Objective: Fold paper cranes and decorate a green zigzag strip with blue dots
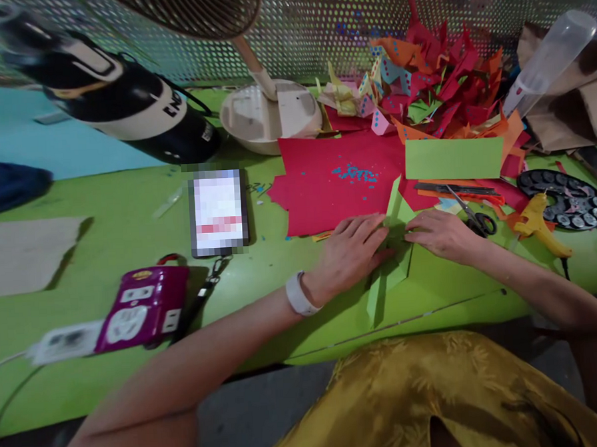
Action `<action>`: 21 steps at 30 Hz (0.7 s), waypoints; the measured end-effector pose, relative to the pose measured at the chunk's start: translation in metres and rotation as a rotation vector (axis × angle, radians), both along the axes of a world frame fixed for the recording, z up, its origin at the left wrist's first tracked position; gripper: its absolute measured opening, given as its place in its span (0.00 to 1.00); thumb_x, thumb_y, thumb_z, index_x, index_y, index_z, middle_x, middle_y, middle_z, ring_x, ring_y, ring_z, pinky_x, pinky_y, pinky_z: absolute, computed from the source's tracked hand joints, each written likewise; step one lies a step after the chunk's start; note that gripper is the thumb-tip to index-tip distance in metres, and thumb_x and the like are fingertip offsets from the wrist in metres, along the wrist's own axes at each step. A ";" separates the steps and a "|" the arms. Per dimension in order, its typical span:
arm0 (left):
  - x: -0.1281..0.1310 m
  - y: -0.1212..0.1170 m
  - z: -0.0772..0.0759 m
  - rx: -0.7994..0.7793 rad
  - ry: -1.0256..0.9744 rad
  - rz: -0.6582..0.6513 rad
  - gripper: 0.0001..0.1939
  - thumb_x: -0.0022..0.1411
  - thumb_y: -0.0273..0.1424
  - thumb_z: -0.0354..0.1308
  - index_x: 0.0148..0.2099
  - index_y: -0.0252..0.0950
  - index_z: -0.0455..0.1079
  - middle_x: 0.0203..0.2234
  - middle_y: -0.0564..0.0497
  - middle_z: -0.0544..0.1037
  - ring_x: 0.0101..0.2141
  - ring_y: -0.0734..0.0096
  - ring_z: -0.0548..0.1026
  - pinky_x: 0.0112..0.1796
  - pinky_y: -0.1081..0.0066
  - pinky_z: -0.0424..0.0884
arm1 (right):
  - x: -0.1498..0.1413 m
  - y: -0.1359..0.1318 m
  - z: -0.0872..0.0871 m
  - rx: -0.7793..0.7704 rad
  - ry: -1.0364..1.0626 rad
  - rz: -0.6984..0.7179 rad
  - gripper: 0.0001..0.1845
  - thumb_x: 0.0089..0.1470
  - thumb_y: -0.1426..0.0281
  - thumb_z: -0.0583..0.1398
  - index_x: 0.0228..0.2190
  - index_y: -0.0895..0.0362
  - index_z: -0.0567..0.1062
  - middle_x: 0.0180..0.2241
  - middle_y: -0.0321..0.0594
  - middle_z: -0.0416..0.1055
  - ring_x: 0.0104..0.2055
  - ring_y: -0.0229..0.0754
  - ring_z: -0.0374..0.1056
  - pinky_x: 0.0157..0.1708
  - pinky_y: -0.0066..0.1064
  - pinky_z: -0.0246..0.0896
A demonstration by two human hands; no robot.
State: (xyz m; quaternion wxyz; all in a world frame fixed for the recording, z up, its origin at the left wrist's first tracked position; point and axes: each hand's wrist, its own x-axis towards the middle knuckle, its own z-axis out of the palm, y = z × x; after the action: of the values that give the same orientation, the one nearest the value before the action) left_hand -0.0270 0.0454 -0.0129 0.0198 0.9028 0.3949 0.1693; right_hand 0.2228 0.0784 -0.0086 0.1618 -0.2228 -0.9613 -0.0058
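Observation:
A folded piece of light green paper lies near the table's front edge, with a strip along its left side creased upward. My left hand rests on its left part, fingers stretched out and thumb apart, pressing against the crease. On the other side, my right hand has its fingertips drawn together at the paper's right edge. Just beyond is a red sheet with small blue paper bits scattered on it. A green paper rectangle lies to the upper right.
Scissors, a yellow glue gun and a black palette sit at right. Behind rises a pile of folded coloured paper. To the left are a phone, a purple power socket, a black bottle and a fan base.

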 end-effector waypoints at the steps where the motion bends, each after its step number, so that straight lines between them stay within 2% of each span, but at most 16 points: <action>1: -0.002 -0.001 -0.004 0.045 0.001 -0.060 0.19 0.72 0.38 0.50 0.53 0.30 0.71 0.54 0.35 0.76 0.54 0.53 0.74 0.52 0.56 0.69 | 0.000 -0.001 -0.002 -0.006 0.009 -0.007 0.16 0.64 0.77 0.52 0.40 0.55 0.79 0.41 0.43 0.79 0.44 0.44 0.72 0.40 0.35 0.67; 4: -0.007 -0.005 -0.014 0.066 0.047 -0.173 0.26 0.73 0.41 0.45 0.62 0.27 0.64 0.61 0.35 0.68 0.61 0.56 0.67 0.60 0.58 0.62 | -0.001 -0.003 -0.006 -0.045 0.042 -0.033 0.16 0.65 0.76 0.52 0.39 0.54 0.80 0.41 0.42 0.79 0.44 0.44 0.72 0.42 0.36 0.66; 8: -0.011 -0.011 -0.018 0.026 0.113 -0.198 0.37 0.72 0.49 0.39 0.68 0.23 0.54 0.65 0.33 0.61 0.66 0.55 0.59 0.64 0.55 0.55 | -0.005 -0.005 -0.007 -0.173 0.078 -0.131 0.14 0.66 0.69 0.54 0.37 0.53 0.80 0.40 0.41 0.78 0.44 0.44 0.71 0.43 0.37 0.64; 12: -0.011 -0.012 -0.017 -0.017 0.122 -0.191 0.38 0.72 0.50 0.37 0.69 0.23 0.53 0.67 0.33 0.58 0.67 0.55 0.55 0.65 0.57 0.52 | -0.010 -0.007 -0.005 -0.303 0.108 -0.245 0.12 0.65 0.66 0.57 0.36 0.54 0.80 0.39 0.42 0.77 0.43 0.45 0.70 0.42 0.38 0.62; 16: -0.011 -0.010 -0.016 -0.049 0.123 -0.208 0.38 0.72 0.51 0.38 0.69 0.24 0.52 0.67 0.33 0.58 0.67 0.55 0.55 0.64 0.59 0.54 | -0.017 -0.007 0.000 -0.428 0.129 -0.381 0.08 0.62 0.67 0.60 0.34 0.55 0.80 0.36 0.41 0.75 0.41 0.44 0.69 0.41 0.36 0.60; 19: -0.012 -0.010 -0.016 -0.060 0.117 -0.211 0.39 0.72 0.51 0.38 0.71 0.25 0.47 0.66 0.33 0.58 0.67 0.55 0.55 0.64 0.57 0.56 | -0.024 -0.007 0.005 -0.554 0.137 -0.495 0.05 0.60 0.70 0.62 0.33 0.56 0.79 0.34 0.40 0.74 0.37 0.42 0.69 0.39 0.34 0.60; 21: -0.012 -0.010 -0.015 -0.044 0.115 -0.214 0.38 0.72 0.50 0.39 0.70 0.24 0.48 0.66 0.32 0.59 0.67 0.53 0.56 0.64 0.55 0.56 | -0.028 -0.007 0.007 -0.613 0.134 -0.556 0.05 0.59 0.71 0.62 0.32 0.57 0.78 0.32 0.39 0.74 0.35 0.40 0.68 0.37 0.32 0.59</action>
State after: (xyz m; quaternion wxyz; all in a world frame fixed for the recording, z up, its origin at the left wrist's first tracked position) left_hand -0.0386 0.0352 -0.0283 0.0349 0.9474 0.3003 0.1054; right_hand 0.1950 0.0713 -0.0012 0.1425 -0.5113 -0.8093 0.2516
